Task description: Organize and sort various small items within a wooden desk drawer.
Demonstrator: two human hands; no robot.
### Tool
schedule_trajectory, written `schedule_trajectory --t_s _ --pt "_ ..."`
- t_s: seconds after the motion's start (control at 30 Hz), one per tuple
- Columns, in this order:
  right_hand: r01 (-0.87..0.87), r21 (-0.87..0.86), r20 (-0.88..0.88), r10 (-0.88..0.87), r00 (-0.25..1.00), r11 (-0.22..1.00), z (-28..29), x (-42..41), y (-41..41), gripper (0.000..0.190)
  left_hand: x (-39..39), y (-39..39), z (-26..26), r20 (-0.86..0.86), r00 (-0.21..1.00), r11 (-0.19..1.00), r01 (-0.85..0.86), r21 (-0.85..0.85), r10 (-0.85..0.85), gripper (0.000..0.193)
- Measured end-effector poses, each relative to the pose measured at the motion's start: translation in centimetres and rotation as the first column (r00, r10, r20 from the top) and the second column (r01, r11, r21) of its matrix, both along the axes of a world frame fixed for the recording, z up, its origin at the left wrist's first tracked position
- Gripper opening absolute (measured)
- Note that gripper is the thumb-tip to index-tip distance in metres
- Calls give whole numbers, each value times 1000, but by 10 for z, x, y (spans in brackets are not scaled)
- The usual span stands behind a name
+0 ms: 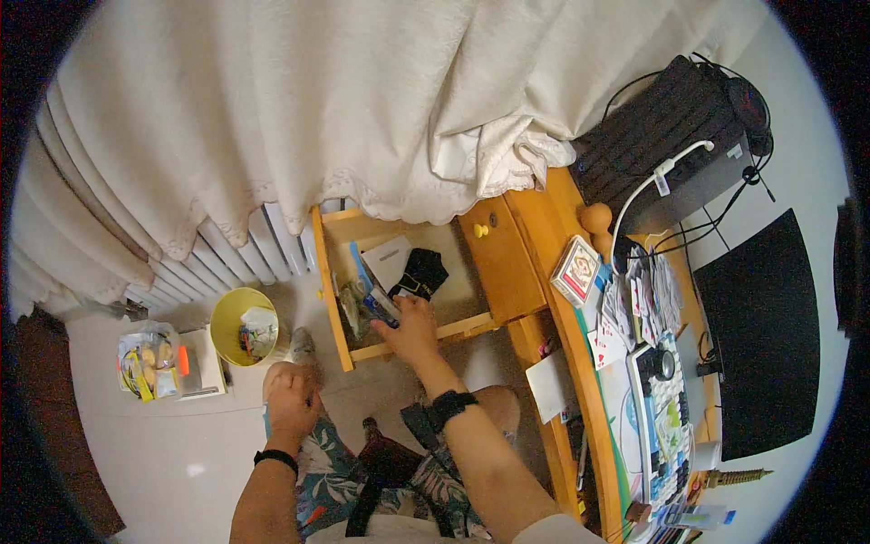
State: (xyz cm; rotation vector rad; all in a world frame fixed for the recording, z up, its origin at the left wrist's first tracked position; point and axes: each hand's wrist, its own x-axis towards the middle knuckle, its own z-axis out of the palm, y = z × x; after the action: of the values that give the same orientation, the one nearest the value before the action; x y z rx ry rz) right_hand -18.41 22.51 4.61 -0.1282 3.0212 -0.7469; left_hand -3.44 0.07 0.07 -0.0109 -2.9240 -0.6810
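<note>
A pulled-out wooden drawer [334, 299] stands in front of me. My right hand [412, 331] reaches over its near side, thumb and forefinger at the near end of a dark blue packet [382, 306]. Whether the fingers grip the packet is unclear. Beside it in the drawer lie a light blue strip [360, 262], a white box or card [387, 262], a black folded cloth item [421, 272] and clear plastic wrapping [350, 306]. My left hand [292, 401] rests on my left knee with curled fingers; its palm side is hidden.
Left of the drawer, a yellow bin [221, 336] holding litter and a clear bag of packets [151, 360] stand on the floor. A curtain [367, 122] hangs over a radiator [238, 248]. At right, the desk [584, 401] bears playing cards [642, 292], a keyboard [663, 415] and a monitor [761, 340].
</note>
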Motion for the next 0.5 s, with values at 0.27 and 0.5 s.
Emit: schedule_trajectory --t_s 0.27,0.5 --pt "115 -529 -33 -156 987 841 3 -33 53 44 -4 0 9 7 1000 999 14 -37 -14 37" --pt "510 -780 565 -60 823 -362 52 -98 87 33 -2 -3 4 25 1000 995 -7 97 5 30"
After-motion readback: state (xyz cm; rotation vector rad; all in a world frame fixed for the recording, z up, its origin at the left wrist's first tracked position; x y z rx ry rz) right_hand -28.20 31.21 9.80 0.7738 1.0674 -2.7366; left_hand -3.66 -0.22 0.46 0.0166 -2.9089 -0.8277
